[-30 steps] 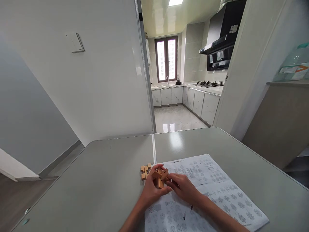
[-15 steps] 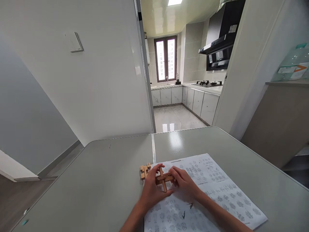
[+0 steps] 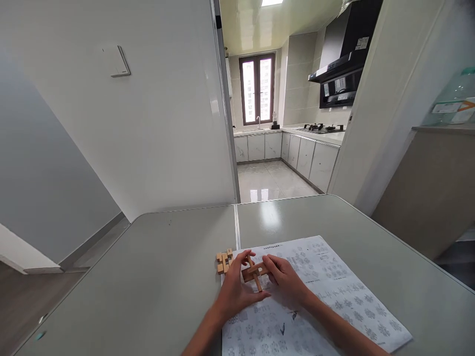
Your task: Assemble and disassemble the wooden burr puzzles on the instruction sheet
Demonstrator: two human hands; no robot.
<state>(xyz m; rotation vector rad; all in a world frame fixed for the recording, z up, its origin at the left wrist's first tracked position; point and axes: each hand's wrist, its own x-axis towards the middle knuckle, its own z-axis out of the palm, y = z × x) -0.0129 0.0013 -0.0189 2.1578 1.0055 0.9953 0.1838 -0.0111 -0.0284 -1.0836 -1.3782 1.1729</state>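
Wooden pieces (image 3: 254,270) look part-joined, crossed, gripped by left hand (image 3: 234,291) and right hand (image 3: 286,278); light blocks (image 3: 224,261) beside printed sheet (image 3: 345,296) apparently not yet added.

Brown wooden pieces (image 3: 254,270), slender, crossed, tilted, held between left hand (image 3: 236,288) and right hand (image 3: 286,278)

The sheet (image 3: 315,287) is white with rows of grey figures. Over it, the crossed pieces (image 3: 254,270) are orange-brown; by its far-left corner, the blocks (image 3: 224,260) are tan; beneath it, the tabletop (image 3: 163,277) is grey-green.
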